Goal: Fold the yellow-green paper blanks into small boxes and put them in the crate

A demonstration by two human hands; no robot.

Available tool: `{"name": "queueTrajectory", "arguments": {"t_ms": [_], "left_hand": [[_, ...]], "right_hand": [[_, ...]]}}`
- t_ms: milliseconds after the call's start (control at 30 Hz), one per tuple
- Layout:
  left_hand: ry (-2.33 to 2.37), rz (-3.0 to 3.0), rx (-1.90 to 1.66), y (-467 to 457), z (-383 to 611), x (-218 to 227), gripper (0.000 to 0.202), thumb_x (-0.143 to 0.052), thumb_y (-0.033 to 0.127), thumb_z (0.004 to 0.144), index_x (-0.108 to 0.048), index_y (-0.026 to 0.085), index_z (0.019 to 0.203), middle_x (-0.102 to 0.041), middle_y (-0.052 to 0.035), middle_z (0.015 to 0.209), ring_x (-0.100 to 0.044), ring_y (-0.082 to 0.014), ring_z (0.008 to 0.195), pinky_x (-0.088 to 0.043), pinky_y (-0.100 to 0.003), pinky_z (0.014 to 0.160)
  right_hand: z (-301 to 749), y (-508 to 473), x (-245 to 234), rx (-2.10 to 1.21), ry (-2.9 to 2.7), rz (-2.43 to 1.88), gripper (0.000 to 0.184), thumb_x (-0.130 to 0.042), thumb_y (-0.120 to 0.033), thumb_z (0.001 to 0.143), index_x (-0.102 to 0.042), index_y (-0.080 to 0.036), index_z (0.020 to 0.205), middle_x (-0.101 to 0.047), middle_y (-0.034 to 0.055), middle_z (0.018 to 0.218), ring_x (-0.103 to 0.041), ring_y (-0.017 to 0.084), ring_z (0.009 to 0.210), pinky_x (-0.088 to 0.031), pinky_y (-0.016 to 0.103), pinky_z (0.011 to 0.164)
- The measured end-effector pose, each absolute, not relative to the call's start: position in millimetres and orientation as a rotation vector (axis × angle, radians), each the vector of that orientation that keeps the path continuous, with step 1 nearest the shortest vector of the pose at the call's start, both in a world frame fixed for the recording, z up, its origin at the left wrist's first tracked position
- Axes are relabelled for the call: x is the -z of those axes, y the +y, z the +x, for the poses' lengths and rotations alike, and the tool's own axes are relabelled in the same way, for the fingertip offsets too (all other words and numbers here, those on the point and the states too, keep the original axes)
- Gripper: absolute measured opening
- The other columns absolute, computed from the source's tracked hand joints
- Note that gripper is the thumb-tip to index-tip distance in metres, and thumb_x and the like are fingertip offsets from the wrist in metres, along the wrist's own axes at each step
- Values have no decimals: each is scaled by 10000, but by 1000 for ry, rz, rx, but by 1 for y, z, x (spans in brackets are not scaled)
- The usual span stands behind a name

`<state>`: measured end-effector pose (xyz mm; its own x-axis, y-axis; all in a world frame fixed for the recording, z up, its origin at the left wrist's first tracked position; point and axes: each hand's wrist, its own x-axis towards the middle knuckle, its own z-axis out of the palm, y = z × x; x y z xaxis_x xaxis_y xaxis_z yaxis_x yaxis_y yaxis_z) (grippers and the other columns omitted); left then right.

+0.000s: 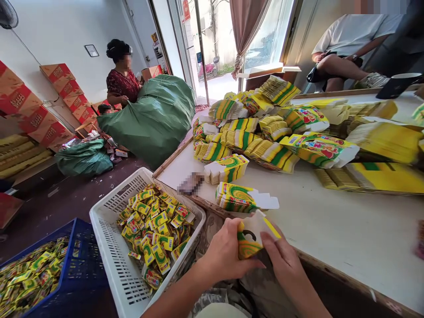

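Close to the table's front edge, a small yellow carton with a white flap standing up is held between my two hands. My left hand grips its left side, thumb toward me. The fingers of my right hand are closed on its right side. Just beyond them, a bundle of flat printed cartons lies on the white tabletop, and a second short bundle sits behind it. To the left, a white plastic basket contains many small yellow cartons.
Stacked flat cartons cover the table's far side. A blue crate with more small cartons stands at lower left. Beyond are a large green sack with a person behind it, and red boxes. Another person sits at far right.
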<state>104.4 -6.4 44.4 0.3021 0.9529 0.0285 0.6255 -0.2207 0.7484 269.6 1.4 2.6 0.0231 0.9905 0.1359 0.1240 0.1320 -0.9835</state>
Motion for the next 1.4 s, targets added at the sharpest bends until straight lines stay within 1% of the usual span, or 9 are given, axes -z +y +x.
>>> {"name": "queueTrajectory", "arguments": {"t_ms": [133, 233, 300, 433, 600, 800, 967, 1167, 1400], "left_hand": [[1249, 2013, -730, -6, 106, -38, 845, -771, 296, 704, -287, 232, 1394, -504, -137, 1311, -570, -320, 1171, -504, -480, 972], [1202, 2064, -728, -5, 106, -28, 868, -736, 199, 650, -287, 245, 1391, -502, -123, 1302, -575, -316, 1178, -521, -458, 947], [1217, 2047, -712, -5, 105, -25, 759, -710, 178, 638, -359, 252, 1307, -534, -96, 1252, -604, -296, 1129, -533, -429, 912], [1240, 1974, -638, -1, 102, -20, 637, -689, 195, 645, -379, 248, 1198, -593, -64, 1150, -648, -262, 984, -532, -378, 817], [1215, 1948, -720, 2, 100, -6, 754, -625, 119, 605, -250, 194, 1254, -576, -46, 966, -607, -216, 791, -493, -325, 653], [1478, 1983, -826, -6, 96, -15, 577, -679, 129, 629, -452, 193, 1156, -548, -121, 1151, -564, -294, 1059, -498, -470, 909], [1427, 2014, -812, -7, 84, -29, 542, -752, 218, 659, -562, 168, 1164, -641, -111, 1104, -601, -286, 1027, -510, -437, 893], [1347, 2044, -717, -2, 78, -37, 567, -803, 301, 648, -626, 188, 1174, -693, -81, 1072, -645, -255, 967, -514, -382, 847], [1327, 2072, -676, 3, 75, -42, 587, -795, 260, 647, -625, 208, 1207, -687, -79, 1098, -645, -256, 1003, -511, -378, 876]], "right_hand": [[261, 4, -5, -1537, -1052, -1102, 550, -663, -609, 822, -699, -231, 1220, -689, 111, 1290, -621, 330, 1231, -515, 478, 1042], [260, 4, -6, -1751, -875, -1080, 577, -689, -638, 793, -701, -267, 1234, -671, 97, 1329, -596, 348, 1271, -494, 508, 1059], [260, 4, -3, -1780, -879, -1085, 595, -666, -657, 805, -677, -292, 1275, -621, 88, 1402, -533, 345, 1340, -433, 516, 1113], [259, 1, 11, -1511, -1214, -1076, 689, -592, -663, 854, -562, -265, 1415, -554, 128, 1466, -477, 359, 1386, -357, 556, 1157], [254, -7, 27, -963, -1781, -1015, 525, -550, -322, 957, -483, -290, 1477, -421, 64, 1572, -453, 276, 1416, -435, 423, 1147], [264, -2, 30, -604, -1702, -1121, 509, -530, -296, 975, -467, -277, 1480, -619, 105, 1397, -638, 269, 1234, -555, 414, 1021], [271, -1, 24, -588, -1926, -1011, 541, -536, -324, 980, -422, -290, 1508, -409, 114, 1578, -510, 287, 1373, -523, 405, 1055], [288, 4, 12, -650, -2088, -960, 300, -529, -345, 985, -676, -236, 1222, -542, 156, 1467, -610, 285, 1269, -539, 394, 1024], [284, 1, 7, -642, -2039, -970, 241, -547, -275, 970, -637, -231, 1190, -509, 163, 1477, -596, 279, 1279, -555, 398, 993]]}}
